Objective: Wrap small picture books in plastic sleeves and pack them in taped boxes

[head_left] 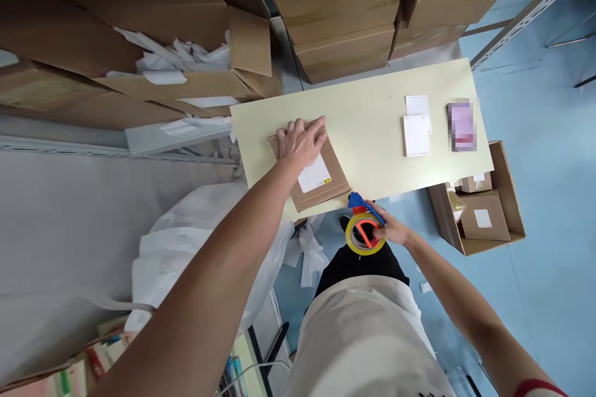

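A small brown cardboard box point(326, 189) with a white label lies on the pale yellow table point(372, 118), near its front edge. My left hand point(300, 139) rests flat on the box's far end, fingers stretched out. My right hand point(388, 228) is closed round a tape dispenser point(364, 228) with a blue and red frame and a yellow-rimmed tape roll. The dispenser sits just off the table's front edge, beside the box's near right corner.
Two white label sheets point(416, 130) and a blurred purple item point(460, 126) lie on the table's right part. An open carton point(484, 211) with smaller boxes stands on the blue floor to the right. Stacked cartons point(354, 6) fill the shelves behind; a white bag point(195, 248) sits at left.
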A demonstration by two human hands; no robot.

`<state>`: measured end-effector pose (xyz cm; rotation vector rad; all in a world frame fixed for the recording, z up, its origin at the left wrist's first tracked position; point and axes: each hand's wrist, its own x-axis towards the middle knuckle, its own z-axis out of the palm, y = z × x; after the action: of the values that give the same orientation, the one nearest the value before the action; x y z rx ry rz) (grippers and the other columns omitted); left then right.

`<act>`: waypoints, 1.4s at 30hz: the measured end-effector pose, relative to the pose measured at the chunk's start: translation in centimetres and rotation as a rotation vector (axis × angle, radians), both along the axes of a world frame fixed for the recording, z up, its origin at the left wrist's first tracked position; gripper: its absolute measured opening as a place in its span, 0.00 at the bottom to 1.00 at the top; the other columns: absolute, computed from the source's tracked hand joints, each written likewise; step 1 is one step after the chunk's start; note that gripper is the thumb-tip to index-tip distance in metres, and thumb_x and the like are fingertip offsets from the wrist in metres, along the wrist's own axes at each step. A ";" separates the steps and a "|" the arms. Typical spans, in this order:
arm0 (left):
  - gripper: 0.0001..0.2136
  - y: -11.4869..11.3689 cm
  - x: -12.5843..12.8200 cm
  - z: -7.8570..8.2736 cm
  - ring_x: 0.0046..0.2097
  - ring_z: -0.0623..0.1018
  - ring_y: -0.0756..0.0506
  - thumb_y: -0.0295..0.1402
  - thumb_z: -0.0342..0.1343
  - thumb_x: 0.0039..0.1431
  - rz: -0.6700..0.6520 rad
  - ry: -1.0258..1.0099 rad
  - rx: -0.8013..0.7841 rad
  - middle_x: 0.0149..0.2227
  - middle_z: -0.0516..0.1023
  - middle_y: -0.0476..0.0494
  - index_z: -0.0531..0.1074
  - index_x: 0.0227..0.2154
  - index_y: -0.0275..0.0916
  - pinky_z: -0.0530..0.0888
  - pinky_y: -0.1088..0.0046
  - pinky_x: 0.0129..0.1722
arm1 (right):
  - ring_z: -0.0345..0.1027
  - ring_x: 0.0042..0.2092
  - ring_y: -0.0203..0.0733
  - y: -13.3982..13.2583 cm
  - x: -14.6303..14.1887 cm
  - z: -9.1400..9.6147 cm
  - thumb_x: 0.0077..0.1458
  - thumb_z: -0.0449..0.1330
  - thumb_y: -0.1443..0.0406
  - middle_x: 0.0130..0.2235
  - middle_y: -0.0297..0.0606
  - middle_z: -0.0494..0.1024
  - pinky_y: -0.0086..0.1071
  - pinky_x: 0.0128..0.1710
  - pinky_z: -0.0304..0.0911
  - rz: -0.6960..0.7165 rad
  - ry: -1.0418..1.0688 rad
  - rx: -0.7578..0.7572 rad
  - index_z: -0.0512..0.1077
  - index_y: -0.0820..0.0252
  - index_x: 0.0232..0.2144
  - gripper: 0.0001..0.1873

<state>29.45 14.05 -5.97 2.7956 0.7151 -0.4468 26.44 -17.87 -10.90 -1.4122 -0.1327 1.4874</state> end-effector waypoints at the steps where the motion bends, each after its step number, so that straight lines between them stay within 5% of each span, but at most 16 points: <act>1: 0.25 0.0 -0.2 0.0 0.59 0.62 0.31 0.46 0.35 0.66 0.040 -0.010 0.000 0.58 0.65 0.35 0.52 0.65 0.56 0.56 0.50 0.55 | 0.70 0.49 0.44 0.6 -0.8 -0.1 0.37 0.59 0.73 0.53 0.36 0.75 0.37 0.51 0.66 -0.057 -0.012 -0.002 0.52 0.48 0.66 0.52; 4: 0.26 0.3 -1.4 -0.2 0.60 0.62 0.30 0.47 0.35 0.65 0.300 -0.019 0.012 0.59 0.65 0.33 0.52 0.65 0.55 0.59 0.47 0.54 | 0.70 0.51 0.45 3.5 0.1 -0.3 0.37 0.59 0.72 0.55 0.36 0.74 0.39 0.53 0.66 -0.216 -0.047 0.015 0.53 0.47 0.65 0.51; 8: 0.33 1.2 -3.4 0.1 0.60 0.63 0.26 0.54 0.38 0.61 0.602 0.012 0.024 0.59 0.64 0.26 0.51 0.67 0.47 0.63 0.44 0.50 | 0.69 0.52 0.49 7.8 8.1 -0.2 0.34 0.59 0.73 0.55 0.39 0.73 0.43 0.54 0.66 -0.235 -0.098 0.012 0.56 0.52 0.64 0.51; 11: 0.36 1.7 -3.4 0.7 0.61 0.62 0.26 0.59 0.46 0.55 0.402 -0.030 0.068 0.59 0.65 0.26 0.61 0.62 0.43 0.63 0.46 0.53 | 0.68 0.53 0.50 10.7 14.7 0.2 0.33 0.58 0.74 0.57 0.39 0.72 0.45 0.55 0.64 -0.074 -0.151 0.018 0.62 0.54 0.61 0.48; 14: 0.33 1.5 -1.6 1.0 0.56 0.69 0.30 0.60 0.49 0.53 0.116 0.001 -0.065 0.53 0.73 0.31 0.70 0.52 0.41 0.65 0.55 0.52 | 0.69 0.52 0.50 12.5 18.1 0.8 0.33 0.57 0.75 0.54 0.40 0.75 0.46 0.56 0.64 0.100 -0.153 0.006 0.65 0.56 0.60 0.46; 21: 0.33 0.5 0.5 -0.1 0.47 0.76 0.32 0.66 0.49 0.48 0.215 0.025 -0.075 0.40 0.79 0.35 0.75 0.41 0.41 0.69 0.60 0.45 | 0.69 0.52 0.50 12.5 18.2 1.5 0.36 0.59 0.75 0.54 0.39 0.75 0.46 0.57 0.64 0.259 -0.121 0.004 0.63 0.53 0.61 0.45; 26: 0.34 0.5 0.2 -0.1 0.47 0.76 0.32 0.67 0.50 0.46 0.241 0.037 -0.060 0.41 0.79 0.34 0.75 0.39 0.41 0.69 0.59 0.44 | 0.70 0.48 0.48 8.1 17.2 2.0 0.38 0.60 0.75 0.51 0.38 0.75 0.44 0.52 0.68 0.300 -0.097 -0.050 0.60 0.49 0.63 0.48; 31: 0.34 -0.1 0.6 0.0 0.47 0.76 0.30 0.66 0.48 0.48 0.283 0.013 -0.063 0.41 0.79 0.31 0.74 0.40 0.40 0.69 0.57 0.44 | 0.71 0.43 0.45 2.9 9.3 1.9 0.35 0.60 0.75 0.49 0.39 0.76 0.39 0.43 0.71 0.222 0.004 -0.081 0.53 0.51 0.66 0.53; 35: 0.33 -1.0 0.2 0.0 0.49 0.75 0.29 0.63 0.43 0.54 0.421 -0.031 -0.093 0.46 0.78 0.29 0.72 0.46 0.40 0.70 0.55 0.45 | 0.71 0.48 0.45 4.0 4.0 1.0 0.36 0.60 0.73 0.52 0.37 0.75 0.39 0.50 0.68 -0.060 -0.015 -0.049 0.52 0.49 0.66 0.53; 39: 0.33 -1.0 -1.2 0.1 0.52 0.75 0.30 0.57 0.37 0.60 0.625 -0.066 -0.115 0.54 0.73 0.26 0.64 0.57 0.37 0.70 0.54 0.45 | 0.69 0.52 0.48 8.2 7.7 0.5 0.35 0.60 0.73 0.55 0.39 0.74 0.40 0.53 0.67 -0.167 -0.061 -0.014 0.53 0.52 0.65 0.52; 42: 0.38 -0.3 -1.8 0.3 0.58 0.69 0.28 0.56 0.43 0.58 0.579 -0.092 -0.031 0.62 0.62 0.22 0.53 0.64 0.33 0.68 0.52 0.49 | 0.69 0.52 0.48 11.7 13.7 0.6 0.34 0.58 0.74 0.55 0.39 0.75 0.42 0.55 0.65 -0.068 -0.115 -0.013 0.61 0.55 0.62 0.48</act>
<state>27.62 13.75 -5.67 2.3994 1.4087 -0.2120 40.18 -6.20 -10.26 -1.4985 -0.1451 1.3539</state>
